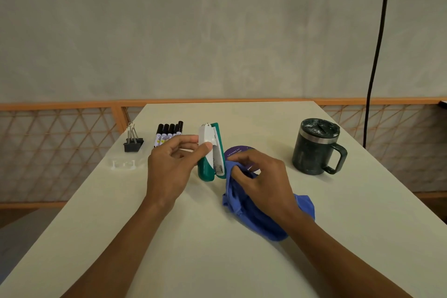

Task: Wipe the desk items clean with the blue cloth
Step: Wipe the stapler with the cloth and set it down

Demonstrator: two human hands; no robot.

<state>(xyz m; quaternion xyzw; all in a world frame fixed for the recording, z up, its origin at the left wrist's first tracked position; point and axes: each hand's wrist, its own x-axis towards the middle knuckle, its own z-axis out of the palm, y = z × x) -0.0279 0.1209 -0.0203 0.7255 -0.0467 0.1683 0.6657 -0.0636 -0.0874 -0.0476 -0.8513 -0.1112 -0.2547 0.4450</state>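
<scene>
My left hand pinches a green and white stapler between thumb and fingers and holds it tilted above the table's middle. My right hand grips a bunched blue cloth whose upper corner touches the stapler's lower right side. The rest of the cloth trails down onto the table under my right wrist. A purple round disc with white lettering lies behind my right hand, partly hidden.
A dark green lidded mug stands at the right. Several black markers lie in a row at the back left, with black binder clips and a small clear plastic piece near the white table's left edge. A black cable hangs behind.
</scene>
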